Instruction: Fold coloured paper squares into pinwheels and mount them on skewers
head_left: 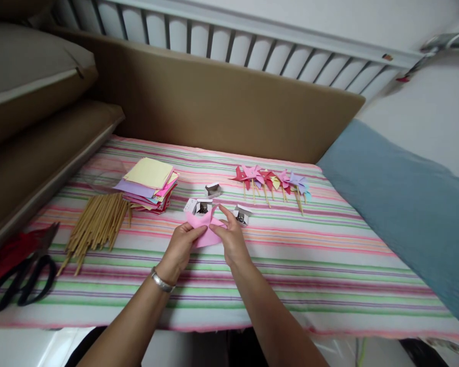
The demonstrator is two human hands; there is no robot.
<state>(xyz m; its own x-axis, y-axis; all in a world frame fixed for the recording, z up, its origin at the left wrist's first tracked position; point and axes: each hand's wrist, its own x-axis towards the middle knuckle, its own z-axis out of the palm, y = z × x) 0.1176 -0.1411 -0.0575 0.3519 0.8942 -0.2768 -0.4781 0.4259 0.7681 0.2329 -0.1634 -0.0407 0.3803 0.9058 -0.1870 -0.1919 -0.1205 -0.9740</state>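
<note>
A sheet of pink paper (210, 238), with corners bent inward, is held up over the striped cloth between both hands. My left hand (181, 247) pinches its left side, the thumb pressing near the middle. From the right, my right hand (232, 237) grips the paper with the thumb near the centre and the index finger stretched along the upper edge. Just beyond the paper stand small open white boxes: one with dark metal pieces (203, 207), a second box (241, 215) partly behind my right hand, and a third box (213, 190) farther back.
Stacked coloured paper squares (149, 173) lie at the left, near a pile of wooden sticks (97, 224). Black-handled scissors (32, 278) rest beside red material (7, 257). Several finished paper pinwheels (268, 179) lie at the right back. A brown board (222, 102) borders the rear.
</note>
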